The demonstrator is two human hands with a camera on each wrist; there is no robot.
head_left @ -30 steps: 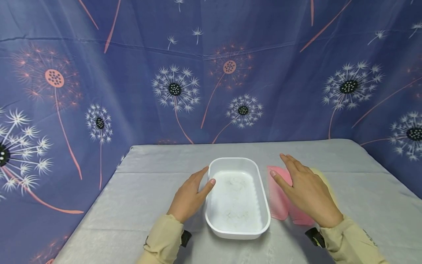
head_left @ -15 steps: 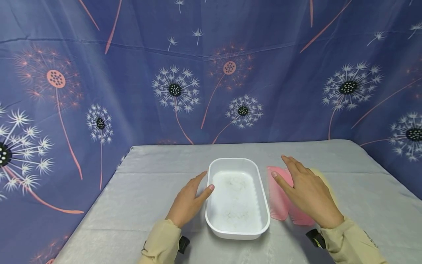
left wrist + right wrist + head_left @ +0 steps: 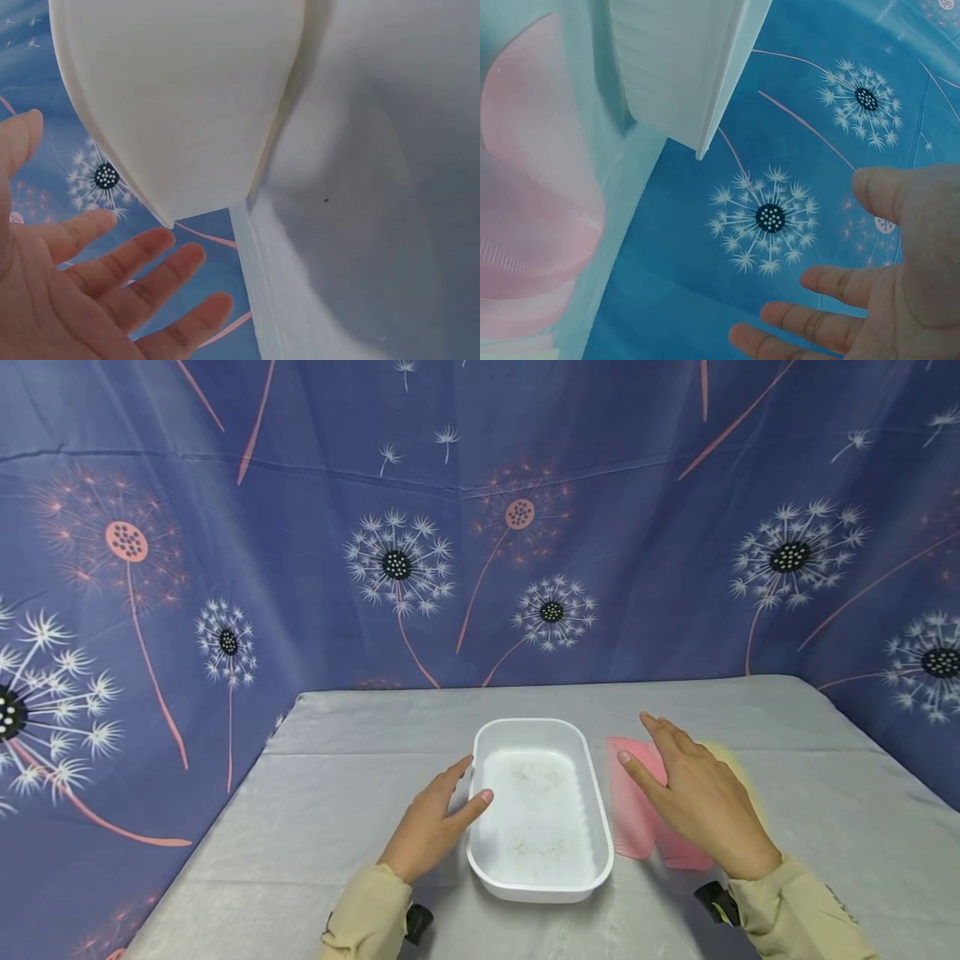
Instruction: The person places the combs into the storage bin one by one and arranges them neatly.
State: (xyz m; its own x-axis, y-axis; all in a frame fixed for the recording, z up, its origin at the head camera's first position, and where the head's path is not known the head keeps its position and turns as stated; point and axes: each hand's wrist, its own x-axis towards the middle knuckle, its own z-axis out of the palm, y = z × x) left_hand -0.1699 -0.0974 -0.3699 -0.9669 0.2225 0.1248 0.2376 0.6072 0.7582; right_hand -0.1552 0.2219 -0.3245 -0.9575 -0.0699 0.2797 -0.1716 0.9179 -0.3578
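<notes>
A white rectangular plastic tub (image 3: pixel 542 793) sits on the table with faint grey marks on its bottom. Beside its left wall is my left hand (image 3: pixel 426 831), fingers spread and thumb tip overlapping the rim in the head view. The left wrist view shows that palm holding nothing, its fingertips near the tub's end (image 3: pixel 180 112). My right hand (image 3: pixel 701 797) hovers with extended fingers over two pink flat pieces with finely toothed edges, a left one (image 3: pixel 630 814) and a right one (image 3: pixel 686 853). A pale yellow piece (image 3: pixel 731 764) lies partly hidden under that hand.
A grey cloth covers the table (image 3: pixel 337 793). Behind it hangs a blue curtain (image 3: pixel 465 568) printed with dandelions, which also closes in the left and right sides.
My left hand has drawn slightly down and toward me beside the tub. The right hand has barely shifted, and the tub and coloured pieces stay where they were.
</notes>
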